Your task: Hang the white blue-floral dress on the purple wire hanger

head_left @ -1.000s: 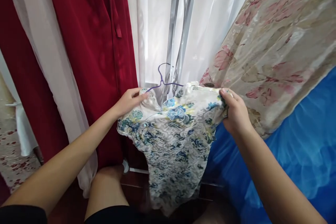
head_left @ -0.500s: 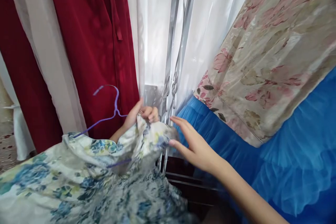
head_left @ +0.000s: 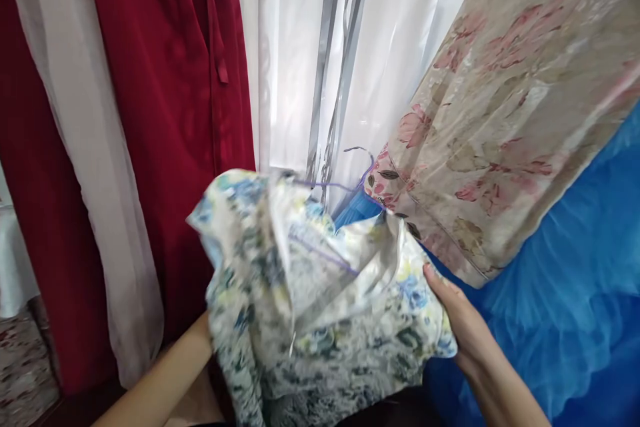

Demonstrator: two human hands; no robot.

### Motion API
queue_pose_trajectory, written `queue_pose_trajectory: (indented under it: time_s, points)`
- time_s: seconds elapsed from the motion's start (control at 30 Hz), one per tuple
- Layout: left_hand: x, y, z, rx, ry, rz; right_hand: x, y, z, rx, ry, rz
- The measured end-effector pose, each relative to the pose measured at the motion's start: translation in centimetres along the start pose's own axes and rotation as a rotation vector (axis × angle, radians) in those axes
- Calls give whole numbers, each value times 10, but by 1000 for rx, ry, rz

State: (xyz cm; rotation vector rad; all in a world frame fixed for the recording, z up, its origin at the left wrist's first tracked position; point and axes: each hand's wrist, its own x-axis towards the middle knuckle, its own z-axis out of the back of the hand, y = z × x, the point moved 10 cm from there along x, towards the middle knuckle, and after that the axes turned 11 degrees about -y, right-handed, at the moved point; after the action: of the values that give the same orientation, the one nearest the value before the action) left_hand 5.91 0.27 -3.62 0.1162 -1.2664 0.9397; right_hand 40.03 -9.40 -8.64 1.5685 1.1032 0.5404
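A floral dress (head_left: 360,327), white with blue, yellow and dark green print, hangs spread in front of me, partly blurred. A thin purple hanger (head_left: 327,255) sits inside its neckline, and the hook rises at the upper right of the collar. My right hand (head_left: 463,320) grips the dress at its right side, thumb on the front and fingers behind the cloth. At the lower left, my left hand (head_left: 204,332) goes behind the dress; its fingers are hidden by the fabric.
Dark red cloth (head_left: 170,80) and a pale sheer panel (head_left: 95,147) hang on the left. White curtains (head_left: 293,47) with silver ribbons (head_left: 340,73) are behind. On the right hang a beige floral garment (head_left: 505,120) and blue ruffled tulle (head_left: 550,313).
The dress and hanger have swung to the right and upright, with the neckline facing me. My right hand has closed on the dress side; my left hand has moved down behind the cloth.
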Motion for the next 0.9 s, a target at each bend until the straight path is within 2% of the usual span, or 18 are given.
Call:
queue_pose_trajectory:
  time_s: [0.03,0.1,0.17,0.2,0.23,0.3,0.43,0.47,0.5,0.57,0.6,0.63,0.67,0.7,0.73,0.8,0.87,0.9]
  points:
    - [-12,15,5,-106,3,109,5,14,0,19,-21,13]
    - [-43,52,9,-420,0,433,13,37,-10,33,-35,44]
    - [-86,87,1,-713,1,834,19,50,-29,2,5,63]
    - [-107,97,-4,-787,8,981,21,54,-38,-18,39,75]
    - [-124,103,-6,-797,22,1060,22,57,-46,-35,76,91]
    - [-151,107,-9,-748,58,1111,24,61,-52,-64,134,127]
    - [-200,97,-17,-729,51,1199,26,49,-37,-191,144,160]
    - [-212,93,-21,-742,31,1237,25,47,-28,-216,71,237]
    - [-224,89,-24,-754,13,1278,20,48,-15,-220,-65,368]
    - [-244,81,-32,-761,-17,1351,-12,41,18,-151,-474,706]
    - [-250,76,-35,-757,-27,1364,-40,25,33,-82,-706,855]
    - [-254,71,-36,-745,-42,1364,-60,-3,39,-2,-840,903]
    - [-256,66,-36,-728,-56,1354,-71,-35,36,25,-872,878]
    - [-256,61,-36,-719,-63,1334,-72,-65,23,-1,-785,810]
    - [-254,54,-35,-720,-64,1305,-67,-95,1,-45,-601,707]
    - [-247,38,-34,-746,-34,1251,-62,-152,-57,-127,-118,466]
    - [-240,24,-30,-765,-16,1211,-70,-185,-96,-143,178,307]
    - [-237,20,-27,-756,-20,1201,-72,-190,-105,-141,240,268]
